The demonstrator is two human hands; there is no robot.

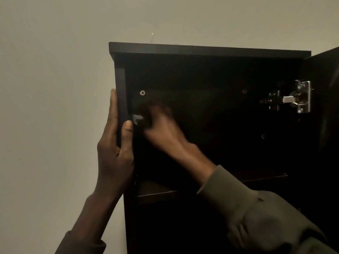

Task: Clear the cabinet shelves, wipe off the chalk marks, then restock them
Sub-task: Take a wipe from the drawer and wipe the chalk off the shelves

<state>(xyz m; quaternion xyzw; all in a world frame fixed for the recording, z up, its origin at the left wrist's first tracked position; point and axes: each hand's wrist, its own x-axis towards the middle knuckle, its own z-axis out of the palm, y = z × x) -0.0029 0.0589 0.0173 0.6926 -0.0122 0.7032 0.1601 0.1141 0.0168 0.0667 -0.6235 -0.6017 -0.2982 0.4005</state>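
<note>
No readable text, labels or numbers anywhere.

Plain pale wall (55, 52) — behind and left of everything, small bright speck (152, 33) high on it

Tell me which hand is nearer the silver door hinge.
Right. The right hand is inside the cabinet, left of the hinge; the left hand grips the cabinet's far left edge.
</note>
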